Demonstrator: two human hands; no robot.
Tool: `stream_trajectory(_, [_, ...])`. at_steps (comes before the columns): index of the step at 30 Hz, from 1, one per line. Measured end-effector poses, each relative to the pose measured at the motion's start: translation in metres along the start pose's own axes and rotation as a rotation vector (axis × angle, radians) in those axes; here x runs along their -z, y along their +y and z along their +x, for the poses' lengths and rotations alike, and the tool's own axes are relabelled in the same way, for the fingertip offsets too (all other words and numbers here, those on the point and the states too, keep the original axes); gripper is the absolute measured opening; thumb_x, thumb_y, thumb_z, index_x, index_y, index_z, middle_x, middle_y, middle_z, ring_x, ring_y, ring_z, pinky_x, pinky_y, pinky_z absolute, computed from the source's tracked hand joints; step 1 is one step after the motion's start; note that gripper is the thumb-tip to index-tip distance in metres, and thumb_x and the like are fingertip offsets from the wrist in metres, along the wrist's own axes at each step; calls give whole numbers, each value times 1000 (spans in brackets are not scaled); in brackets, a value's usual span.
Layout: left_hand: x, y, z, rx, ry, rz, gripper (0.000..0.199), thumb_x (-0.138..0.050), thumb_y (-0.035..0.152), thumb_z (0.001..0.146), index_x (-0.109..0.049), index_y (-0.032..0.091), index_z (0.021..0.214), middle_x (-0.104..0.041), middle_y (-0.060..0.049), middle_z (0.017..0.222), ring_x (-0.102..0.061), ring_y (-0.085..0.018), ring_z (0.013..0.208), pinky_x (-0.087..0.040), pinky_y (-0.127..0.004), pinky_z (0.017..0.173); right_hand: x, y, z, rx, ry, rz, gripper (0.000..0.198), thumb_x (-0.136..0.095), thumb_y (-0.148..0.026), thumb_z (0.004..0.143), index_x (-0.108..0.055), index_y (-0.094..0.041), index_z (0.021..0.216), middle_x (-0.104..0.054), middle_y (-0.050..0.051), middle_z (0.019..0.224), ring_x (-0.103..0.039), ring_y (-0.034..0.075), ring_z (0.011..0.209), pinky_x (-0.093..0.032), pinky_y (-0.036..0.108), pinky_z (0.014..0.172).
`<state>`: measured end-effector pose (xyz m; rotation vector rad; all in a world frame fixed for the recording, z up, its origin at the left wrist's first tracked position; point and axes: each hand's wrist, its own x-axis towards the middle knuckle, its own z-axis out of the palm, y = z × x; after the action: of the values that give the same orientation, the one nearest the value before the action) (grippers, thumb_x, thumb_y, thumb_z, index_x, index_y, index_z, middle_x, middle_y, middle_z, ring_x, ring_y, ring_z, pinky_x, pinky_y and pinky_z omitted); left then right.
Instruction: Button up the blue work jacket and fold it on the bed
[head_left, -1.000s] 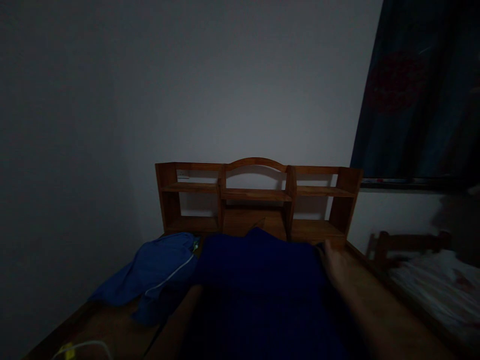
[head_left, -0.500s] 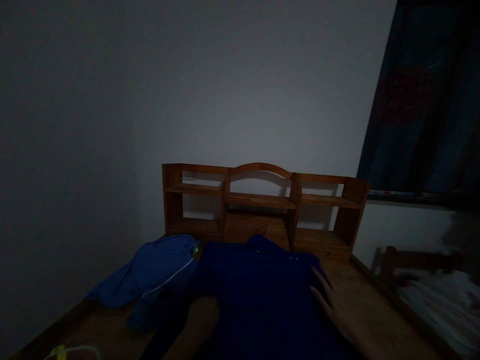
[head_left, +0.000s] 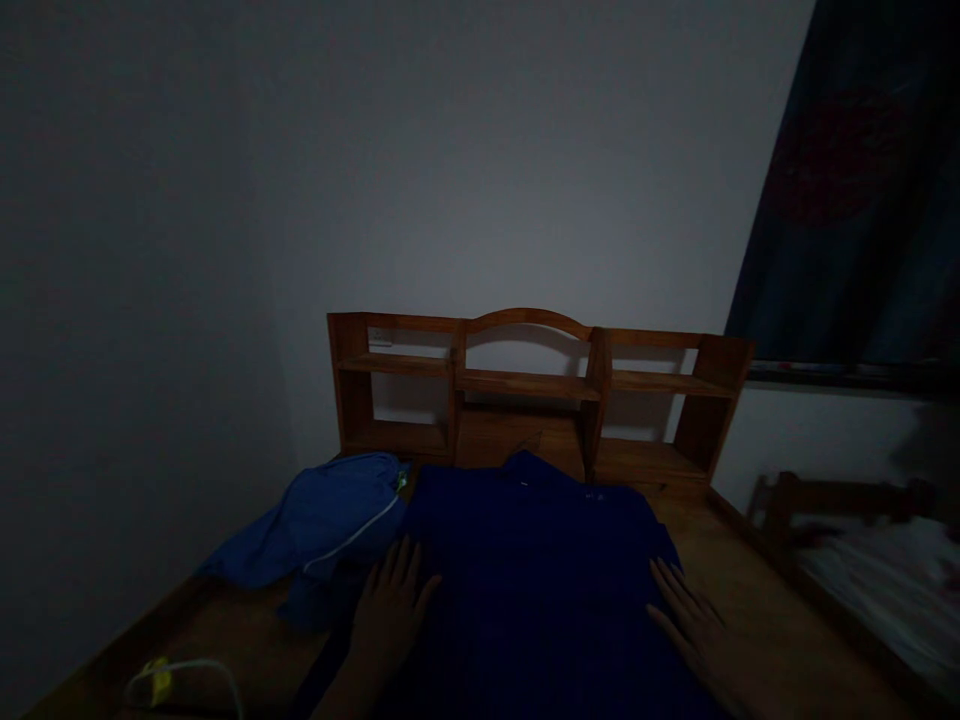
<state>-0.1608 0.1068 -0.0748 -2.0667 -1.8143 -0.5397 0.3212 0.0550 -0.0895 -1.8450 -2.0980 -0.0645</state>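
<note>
A dark blue collared shirt (head_left: 525,580) lies spread out on a wooden surface (head_left: 757,590), its collar towards the shelf at the back. My left hand (head_left: 390,605) rests at the shirt's left edge, fingers outstretched and apart. At the opposite edge, my right hand (head_left: 690,615) lies flat with its fingers extended, partly over the shirt's side. Neither hand grips anything. A lighter blue garment (head_left: 330,520) with white piping is bunched just beyond my left hand. The room is dim, so the shirt's lower part is hard to make out.
A wooden shelf unit (head_left: 525,385) stands behind the shirt against the pale wall (head_left: 517,170). At lower left lie a pale cord (head_left: 199,664) and a small yellow item (head_left: 160,680). To the right are a dark curtain (head_left: 862,250) and a whitish cloth heap (head_left: 885,585).
My left hand has gone from a closed shape over the shirt to lying open at its left edge. My right hand has shifted slightly right. The camera view has tilted slightly.
</note>
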Motion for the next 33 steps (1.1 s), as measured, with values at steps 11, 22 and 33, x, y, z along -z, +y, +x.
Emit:
stream_trajectory(11, [22,107,89,-516,-223,-398,56,-15,47,94,-37,18,137,-36,-5,143,-26,-18,134,-20,-37,111,-1,-4,-14,-88,50,9,63,-30,-53,88,-24,-22,143,-20,3,148,-18,24,136,-19,47,112])
stream_trajectory(22, [-62,110,120,-315,-177,-241,55,-12,49,93,-32,25,139,-28,-4,147,-21,-23,136,-15,-47,110,-4,3,-14,-105,42,11,62,-31,-52,89,-19,-26,144,-17,0,149,-18,23,136,-18,47,113])
stream_trajectory(33, [1,-11,18,-98,-103,175,48,-33,35,85,-48,25,129,-39,-7,140,-26,-30,133,-1,-59,106,-14,8,-80,-127,235,74,56,-40,-52,77,-44,-39,131,-37,-5,140,-19,31,135,-19,59,109])
